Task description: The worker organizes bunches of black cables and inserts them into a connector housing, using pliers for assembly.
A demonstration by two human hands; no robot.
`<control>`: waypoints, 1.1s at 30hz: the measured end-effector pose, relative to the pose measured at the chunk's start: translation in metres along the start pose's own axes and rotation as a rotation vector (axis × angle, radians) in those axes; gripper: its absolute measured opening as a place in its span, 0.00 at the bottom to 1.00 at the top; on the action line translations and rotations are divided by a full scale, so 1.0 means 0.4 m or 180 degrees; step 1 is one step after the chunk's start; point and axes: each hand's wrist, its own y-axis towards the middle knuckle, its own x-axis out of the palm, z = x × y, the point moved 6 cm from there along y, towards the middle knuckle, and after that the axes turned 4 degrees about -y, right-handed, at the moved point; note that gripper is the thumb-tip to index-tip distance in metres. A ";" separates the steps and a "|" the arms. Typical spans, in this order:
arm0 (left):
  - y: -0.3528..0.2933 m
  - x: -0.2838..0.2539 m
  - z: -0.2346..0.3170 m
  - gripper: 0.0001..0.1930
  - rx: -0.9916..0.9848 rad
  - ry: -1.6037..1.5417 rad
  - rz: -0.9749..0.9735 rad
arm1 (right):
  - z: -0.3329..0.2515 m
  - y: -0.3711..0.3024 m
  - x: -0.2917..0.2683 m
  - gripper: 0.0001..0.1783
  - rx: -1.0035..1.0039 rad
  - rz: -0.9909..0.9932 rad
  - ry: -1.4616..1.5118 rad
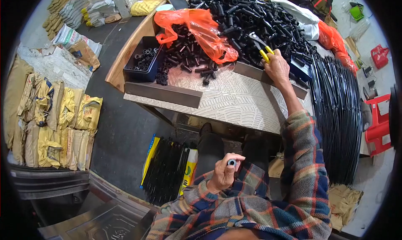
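My left hand (221, 175) is closed in front of my body, low over my lap. It grips a small tube-shaped part (231, 161), whose round dark opening points up; most of its length is hidden by the fingers. Out over the right half of the table, my right hand (278, 68) is wrapped round the yellow handles of a pair of pliers (264, 55). The metal jaws point away to the left, over a big heap of black tubular parts (234, 21). Whether the jaws touch any part cannot be made out.
The patterned tabletop (238, 100) has low brown strips (163, 94) along its front. A dark bin (140, 76) of small black rings stands left, beside an orange bag (201, 26). Long black rods (337, 102) hang at right; more rods (165, 173) lie by my legs.
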 end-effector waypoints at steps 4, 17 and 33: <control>-0.002 -0.010 0.011 0.30 -0.0033 0.0033 0.0039 | 0.003 -0.005 -0.008 0.15 -0.0110 0.0100 0.0146; 0.008 0.034 0.107 0.29 0.0118 0.0003 0.0080 | -0.201 -0.572 -0.210 0.06 -0.1011 -0.0400 0.4710; -0.044 0.148 0.161 0.27 0.0488 0.0563 -0.0087 | -0.146 -0.677 -0.305 0.10 -0.1391 0.0643 0.4570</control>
